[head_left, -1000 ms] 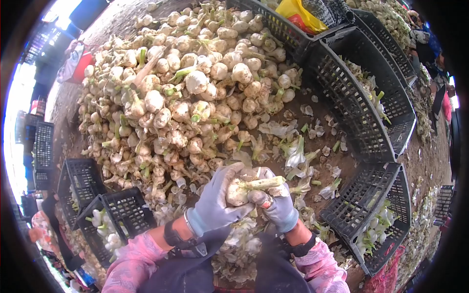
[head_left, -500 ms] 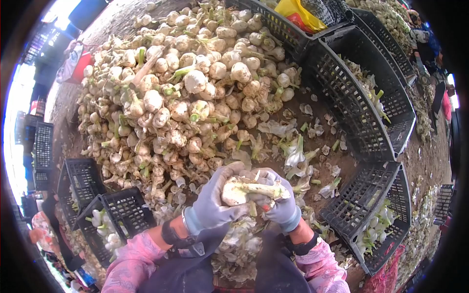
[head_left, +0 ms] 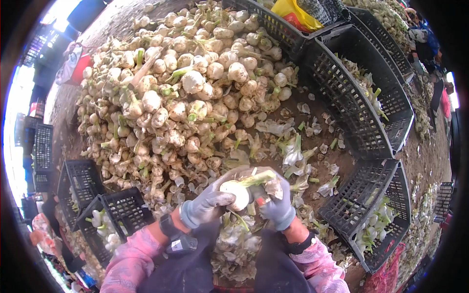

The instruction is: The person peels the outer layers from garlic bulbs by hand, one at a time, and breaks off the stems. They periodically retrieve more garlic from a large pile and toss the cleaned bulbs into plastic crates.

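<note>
A garlic bulb [head_left: 236, 195] with a thick pale green stem is held between my gloved hands, its white side facing up. My left hand [head_left: 209, 199] wraps round the bulb from the left, thumb across its front. At the stem side, my right hand [head_left: 278, 202] is closed, with loose skin at its fingers; a small red-tipped thing shows by its thumb, too hidden to name. A strip of peel hangs below the bulb. Beyond my hands lies a large heap of untrimmed garlic [head_left: 181, 97]. Peeled skins [head_left: 237, 249] lie between my legs.
Black crates [head_left: 359, 102] holding garlic and scraps stand at the right, with another crate [head_left: 364, 210] nearer. More crates [head_left: 128, 210] stand at the lower left. A yellow bag [head_left: 298, 14] sits at the top. Other people are at the far left and upper right edges.
The bulb has turned in my hands and now shows a cleaner white surface. Peel hangs from it. My left wrist has rolled, and my right hand has shifted slightly down and blurs.
</note>
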`<action>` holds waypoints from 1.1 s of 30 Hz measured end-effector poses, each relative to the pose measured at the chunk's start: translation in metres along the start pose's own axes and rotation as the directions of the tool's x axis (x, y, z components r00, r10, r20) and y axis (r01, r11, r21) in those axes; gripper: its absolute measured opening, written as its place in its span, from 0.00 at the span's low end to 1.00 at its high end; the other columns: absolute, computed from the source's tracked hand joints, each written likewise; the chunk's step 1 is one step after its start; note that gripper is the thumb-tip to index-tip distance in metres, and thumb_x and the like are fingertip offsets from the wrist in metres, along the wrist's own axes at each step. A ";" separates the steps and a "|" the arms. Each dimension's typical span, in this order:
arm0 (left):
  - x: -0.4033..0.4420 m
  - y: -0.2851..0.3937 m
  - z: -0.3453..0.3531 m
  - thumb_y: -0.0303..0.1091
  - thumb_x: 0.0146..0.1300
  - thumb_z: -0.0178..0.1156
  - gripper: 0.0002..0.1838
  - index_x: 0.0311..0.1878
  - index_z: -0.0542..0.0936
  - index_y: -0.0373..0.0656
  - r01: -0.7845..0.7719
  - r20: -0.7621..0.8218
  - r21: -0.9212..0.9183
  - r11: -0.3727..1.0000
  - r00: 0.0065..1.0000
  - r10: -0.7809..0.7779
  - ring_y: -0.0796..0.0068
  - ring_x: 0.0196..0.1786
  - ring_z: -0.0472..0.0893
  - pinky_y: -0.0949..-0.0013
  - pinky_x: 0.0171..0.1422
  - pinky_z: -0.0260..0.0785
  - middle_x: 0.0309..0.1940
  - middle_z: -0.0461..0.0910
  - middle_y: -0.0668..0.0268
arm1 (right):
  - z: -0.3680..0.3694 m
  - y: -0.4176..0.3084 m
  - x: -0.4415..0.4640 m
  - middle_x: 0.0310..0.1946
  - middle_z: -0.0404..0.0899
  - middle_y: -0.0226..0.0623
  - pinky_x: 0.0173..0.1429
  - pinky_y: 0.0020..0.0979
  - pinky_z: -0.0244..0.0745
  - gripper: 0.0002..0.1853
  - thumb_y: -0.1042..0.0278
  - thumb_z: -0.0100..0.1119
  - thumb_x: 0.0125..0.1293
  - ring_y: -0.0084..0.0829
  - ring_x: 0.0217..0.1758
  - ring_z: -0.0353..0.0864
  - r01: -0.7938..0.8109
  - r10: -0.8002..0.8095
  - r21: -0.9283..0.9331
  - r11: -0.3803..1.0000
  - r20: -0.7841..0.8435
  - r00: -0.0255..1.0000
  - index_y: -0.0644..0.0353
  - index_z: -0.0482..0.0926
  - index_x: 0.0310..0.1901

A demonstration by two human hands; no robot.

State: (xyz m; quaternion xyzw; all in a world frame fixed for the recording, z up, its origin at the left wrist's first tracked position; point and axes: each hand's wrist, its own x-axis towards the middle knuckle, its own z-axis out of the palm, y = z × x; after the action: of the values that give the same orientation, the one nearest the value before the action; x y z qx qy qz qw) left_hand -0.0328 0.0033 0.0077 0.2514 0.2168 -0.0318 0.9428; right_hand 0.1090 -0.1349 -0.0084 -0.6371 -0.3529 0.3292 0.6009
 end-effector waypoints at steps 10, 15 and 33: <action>-0.001 0.014 0.007 0.40 0.56 0.69 0.51 0.77 0.52 0.36 -0.033 0.129 0.180 0.983 0.992 0.010 0.71 0.62 0.75 0.70 0.62 0.71 0.71 0.65 0.55 | 0.022 -0.013 -0.015 0.39 0.85 0.43 0.53 0.31 0.76 0.11 0.80 0.57 0.59 0.39 0.41 0.85 -0.032 0.055 0.145 0.989 -0.160 0.986 0.63 0.85 0.42; 0.001 0.010 -0.016 0.47 0.58 0.67 0.47 0.76 0.57 0.39 0.239 0.236 -0.214 0.947 0.954 -0.187 0.67 0.50 0.80 0.64 0.53 0.77 0.55 0.78 0.57 | 0.038 0.004 -0.026 0.32 0.82 0.29 0.39 0.26 0.73 0.08 0.79 0.56 0.62 0.25 0.31 0.79 -0.231 0.551 0.761 0.606 -0.192 0.812 0.61 0.81 0.42; 0.006 -0.002 0.007 0.37 0.47 0.74 0.33 0.57 0.76 0.35 -0.196 -0.138 0.584 0.788 0.932 0.335 0.81 0.50 0.78 0.74 0.56 0.72 0.47 0.79 0.66 | 0.035 0.012 -0.026 0.47 0.79 0.28 0.54 0.22 0.73 0.15 0.83 0.48 0.69 0.19 0.48 0.77 -0.178 0.434 0.839 0.514 -0.076 0.897 0.63 0.75 0.56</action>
State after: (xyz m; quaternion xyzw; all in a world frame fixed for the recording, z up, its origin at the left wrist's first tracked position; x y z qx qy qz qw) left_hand -0.0249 -0.0015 0.0095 0.5468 0.2696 0.0696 0.7896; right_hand 0.0659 -0.1388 -0.0227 -0.3796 0.0458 0.4631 0.7996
